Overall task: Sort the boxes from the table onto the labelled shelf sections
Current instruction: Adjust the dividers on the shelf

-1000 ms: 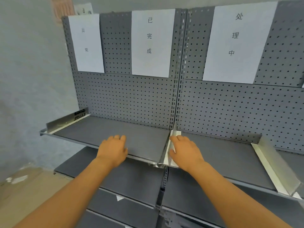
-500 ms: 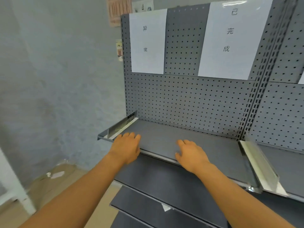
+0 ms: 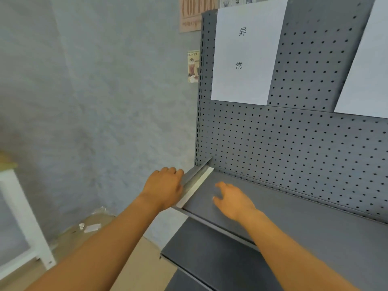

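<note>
The grey metal shelf [image 3: 294,211] runs out from a perforated back panel [image 3: 304,143], and everything here is placed against it. The left hand [image 3: 165,187] hovers at the shelf's left end, just outside the shiny metal end divider [image 3: 196,183], its grip released with the fingers loosely bent and holding nothing. The right hand [image 3: 233,199] is over the shelf board just right of that divider, its grip also released, fingers spread and relaxed. Above the shelf's left end a white paper label [image 3: 245,53] reading 异常 hangs on the panel. No boxes show on the shelf. A lower shelf [image 3: 210,253] sits beneath it.
</note>
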Available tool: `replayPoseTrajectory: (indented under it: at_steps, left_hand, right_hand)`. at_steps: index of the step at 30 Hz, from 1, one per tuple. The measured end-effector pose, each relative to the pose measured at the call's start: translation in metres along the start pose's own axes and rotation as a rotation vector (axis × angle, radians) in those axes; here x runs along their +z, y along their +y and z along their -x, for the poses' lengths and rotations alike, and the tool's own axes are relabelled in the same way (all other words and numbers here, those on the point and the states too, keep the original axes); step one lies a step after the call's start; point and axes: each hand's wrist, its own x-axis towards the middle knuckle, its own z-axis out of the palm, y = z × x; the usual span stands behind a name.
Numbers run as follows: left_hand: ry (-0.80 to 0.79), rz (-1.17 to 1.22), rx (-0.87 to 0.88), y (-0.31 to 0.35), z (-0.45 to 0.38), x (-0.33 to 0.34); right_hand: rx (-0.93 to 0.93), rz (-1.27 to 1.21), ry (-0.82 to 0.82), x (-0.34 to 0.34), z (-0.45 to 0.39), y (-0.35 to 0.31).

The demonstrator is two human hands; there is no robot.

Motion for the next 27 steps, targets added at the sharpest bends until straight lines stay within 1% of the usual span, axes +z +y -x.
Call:
replayPoseTrajectory:
  at_steps: [3, 8, 12, 16, 17, 20, 23, 24, 27]
  left_hand:
    - [0.023, 0.012, 0.013, -0.017, -0.019, 0.009]
    - [-0.030, 0.015, 0.038, -0.055, -0.035, 0.036]
    - [-0.041, 0.022, 0.077, -0.083, -0.056, 0.055]
    - [-0.031, 0.038, 0.194, -0.096, -0.072, 0.070]
    - [-0.027, 0.049, 0.230, -0.098, -0.073, 0.074]
    - [-0.011, 0.079, 0.328, -0.104, -0.077, 0.083]
    - [-0.003, 0.107, 0.385, -0.112, -0.080, 0.088]
    - [-0.001, 0.114, 0.396, -0.113, -0.080, 0.088]
    - [0.003, 0.135, 0.445, -0.113, -0.081, 0.085]
  right_hand:
    - [0.018, -0.045, -0.006, 0.004, -0.031, -0.017]
    - [0.068, -0.112, -0.039, 0.017, -0.062, -0.049]
    - [0.222, -0.213, -0.078, 0.030, -0.082, -0.075]
    - [0.408, -0.329, -0.137, 0.051, -0.091, -0.102]
    - [0.451, -0.344, -0.128, 0.058, -0.093, -0.109]
    - [0.553, -0.280, -0.038, 0.074, -0.097, -0.124]
    - [0.599, -0.204, 0.072, 0.077, -0.093, -0.129]
    - [0.604, -0.188, 0.085, 0.076, -0.090, -0.127]
    - [0.622, -0.131, 0.046, 0.072, -0.076, -0.119]
